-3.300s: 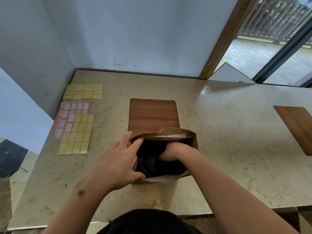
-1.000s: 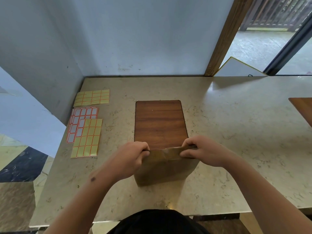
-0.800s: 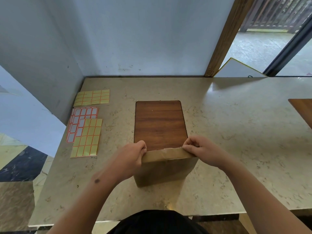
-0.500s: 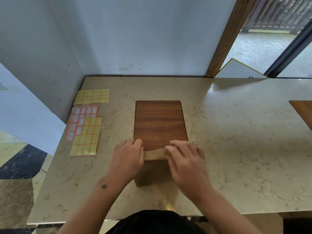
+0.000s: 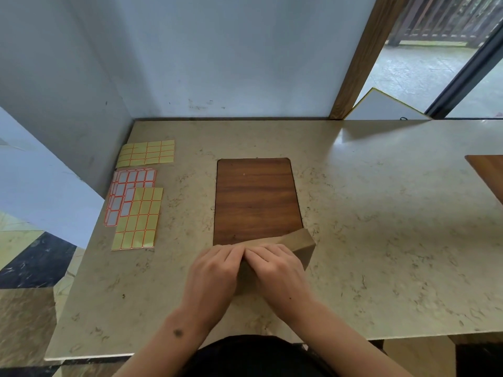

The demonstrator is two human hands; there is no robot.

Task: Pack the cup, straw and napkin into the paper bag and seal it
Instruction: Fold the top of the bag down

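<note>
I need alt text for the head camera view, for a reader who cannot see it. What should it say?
Two bare hands, the left hand and the right hand, press side by side on the folded top of a brown paper bag standing on a beige stone table. A wooden board lies behind the bag, and sheets of sticker labels lie to the left.

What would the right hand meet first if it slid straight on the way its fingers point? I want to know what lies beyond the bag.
The right hand lies on the paper bag, fingers pointing away and slightly left. Past the fold it would probably meet the wooden board first; depth is unclear.
</note>
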